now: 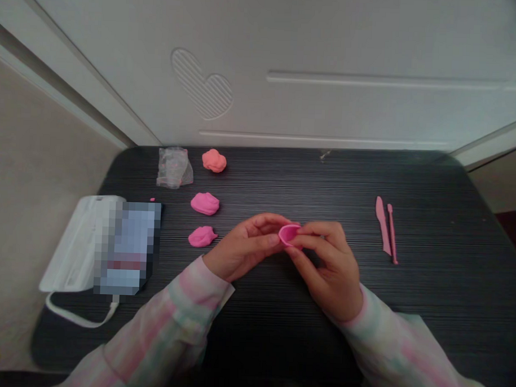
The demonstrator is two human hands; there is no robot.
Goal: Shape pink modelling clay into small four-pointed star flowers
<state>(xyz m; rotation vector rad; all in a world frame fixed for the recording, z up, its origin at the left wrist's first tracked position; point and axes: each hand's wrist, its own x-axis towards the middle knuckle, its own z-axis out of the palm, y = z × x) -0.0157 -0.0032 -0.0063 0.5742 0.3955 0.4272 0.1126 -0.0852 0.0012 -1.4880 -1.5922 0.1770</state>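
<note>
Pink clay [287,234] is pinched in nearly closed right fingers [314,242] and held on its left by curled left fingers [261,242]

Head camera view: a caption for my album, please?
Left grip and right grip hold a hollow pink piece; two pink lumps, an orange lump and two pink tools lie on the dark table.

Pink cup piece [287,234]: clay-like, smooth, matt. Left of cup piece: pink lumps [205,203], orange lump [214,161], clay-like, creased, matt; clear bag [174,168], thin plastic, crinkled, shiny; white case [72,252], smooth, plastic-looking. Right of it: pink knife [382,223], plastic-looking, smooth. Under it: black tabletop [292,183], fine-ribbed, dull sheen. Beyond it: white panel [331,38], smooth, satin; heart [202,87] ribbed.
</note>
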